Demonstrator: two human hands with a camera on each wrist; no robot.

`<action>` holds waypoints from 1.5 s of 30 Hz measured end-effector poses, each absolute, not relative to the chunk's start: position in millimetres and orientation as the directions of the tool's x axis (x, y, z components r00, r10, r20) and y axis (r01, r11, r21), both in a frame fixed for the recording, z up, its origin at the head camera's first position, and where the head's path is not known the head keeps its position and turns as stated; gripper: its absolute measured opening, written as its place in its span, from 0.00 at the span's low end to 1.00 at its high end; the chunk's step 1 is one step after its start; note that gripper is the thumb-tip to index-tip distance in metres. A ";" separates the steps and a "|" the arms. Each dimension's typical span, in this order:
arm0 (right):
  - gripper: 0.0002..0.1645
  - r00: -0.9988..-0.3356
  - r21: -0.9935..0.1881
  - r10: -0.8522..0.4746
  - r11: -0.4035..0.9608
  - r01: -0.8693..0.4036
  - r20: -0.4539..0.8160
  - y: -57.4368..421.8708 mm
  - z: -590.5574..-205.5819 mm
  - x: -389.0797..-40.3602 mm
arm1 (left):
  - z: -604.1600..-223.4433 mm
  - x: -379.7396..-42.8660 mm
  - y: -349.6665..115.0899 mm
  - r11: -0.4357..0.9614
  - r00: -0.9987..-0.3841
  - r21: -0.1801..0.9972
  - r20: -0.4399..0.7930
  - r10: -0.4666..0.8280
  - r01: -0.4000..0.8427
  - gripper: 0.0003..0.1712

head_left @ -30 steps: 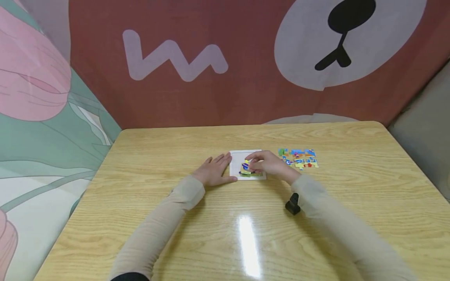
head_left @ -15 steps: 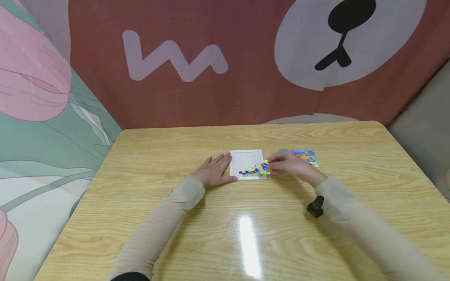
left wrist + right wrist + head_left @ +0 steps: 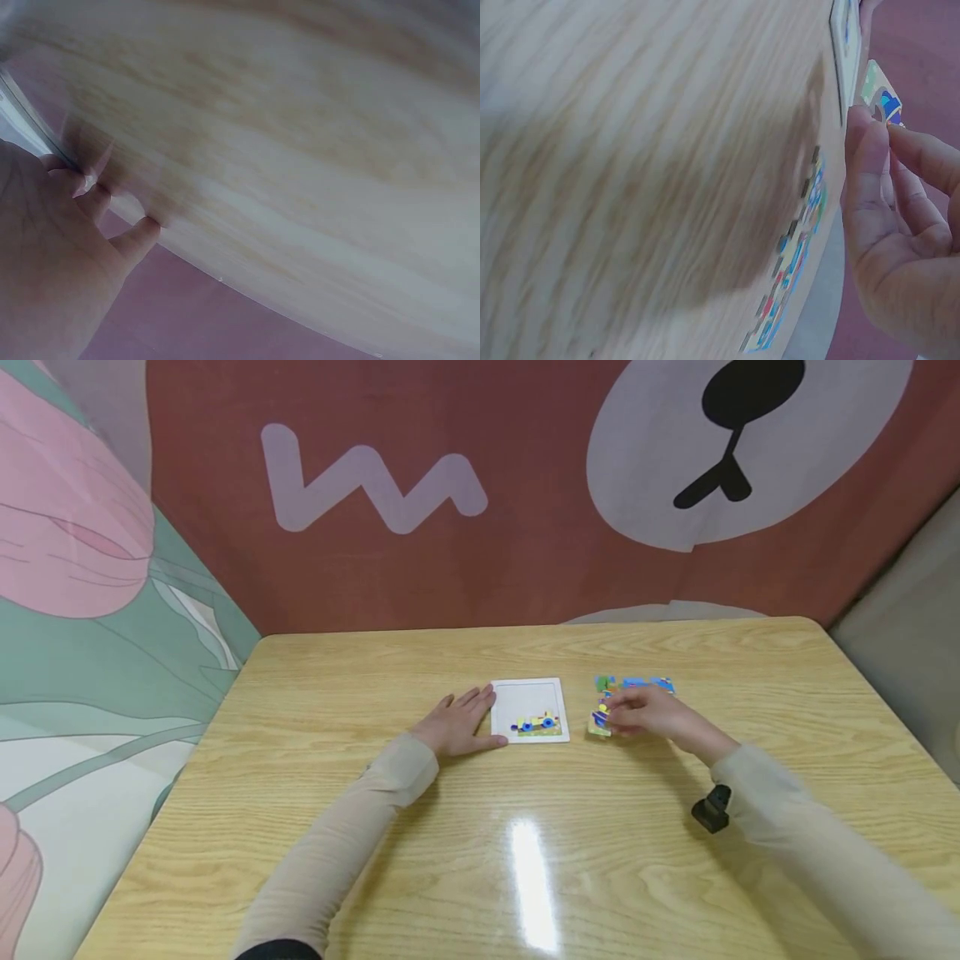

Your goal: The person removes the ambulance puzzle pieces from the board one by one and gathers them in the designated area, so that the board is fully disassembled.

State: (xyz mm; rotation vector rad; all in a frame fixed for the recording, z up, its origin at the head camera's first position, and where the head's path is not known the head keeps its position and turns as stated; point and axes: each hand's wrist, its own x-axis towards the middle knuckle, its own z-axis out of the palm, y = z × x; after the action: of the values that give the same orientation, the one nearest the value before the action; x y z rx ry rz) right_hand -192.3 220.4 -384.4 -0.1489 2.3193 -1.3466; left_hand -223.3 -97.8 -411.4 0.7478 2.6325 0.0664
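A white puzzle tray (image 3: 525, 697) lies on the table, with a few joined jigsaw pieces (image 3: 536, 725) along its lower right inside. Spread over the tray's left edge, my left hand (image 3: 457, 724) rests with fingers straight. My right hand (image 3: 652, 714) pinches a jigsaw piece (image 3: 598, 722) between thumb and fingers, to the right of the tray. In the right wrist view this jigsaw piece (image 3: 881, 94) is held up off the table, its blue and yellow print showing. Behind the right hand lie loose jigsaw pieces (image 3: 637, 682), partly hidden by it.
The wooden table (image 3: 420, 860) reaches a wall (image 3: 525, 568) printed with a large brown cartoon animal. A small black device (image 3: 711, 810) is strapped at the right wrist. In the right wrist view, several jigsaw pieces (image 3: 780, 274) lie flat in rows.
My right hand has moved from over the tray to the right, carrying the jigsaw piece with it. The joined pieces in the tray have come into sight. My left hand stays put.
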 end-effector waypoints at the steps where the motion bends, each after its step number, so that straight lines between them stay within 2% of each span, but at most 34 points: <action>1: 0.24 -0.892 -0.847 -0.308 0.514 0.135 -0.330 221.8 -385.0 -191.7 | -411.3 -223.2 -97.8 0.855 -0.776 0.154 -0.363 0.515 0.496 0.51; 12: 0.24 -0.893 -0.850 -0.308 0.508 0.138 -0.329 238.4 -392.3 -194.1 | -410.5 -223.4 -97.0 0.853 -0.776 0.155 -0.359 0.518 0.498 0.50; 20: 0.24 -0.891 -0.812 -0.281 0.565 0.147 -0.357 246.1 -396.3 -196.6 | -410.8 -223.0 -97.2 0.856 -0.775 0.152 -0.367 0.514 0.495 0.51; 45: 0.23 -0.892 -0.807 -0.279 0.573 0.143 -0.356 238.7 -396.4 -198.0 | -411.8 -222.1 -97.2 0.854 -0.774 0.162 -0.365 0.517 0.494 0.51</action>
State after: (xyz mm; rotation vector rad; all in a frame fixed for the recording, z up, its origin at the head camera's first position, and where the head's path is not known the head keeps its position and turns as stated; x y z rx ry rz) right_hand -198.0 238.7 -396.4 -0.1099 2.3581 -1.2667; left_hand -222.1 -97.2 -411.8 0.7493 2.6288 0.0790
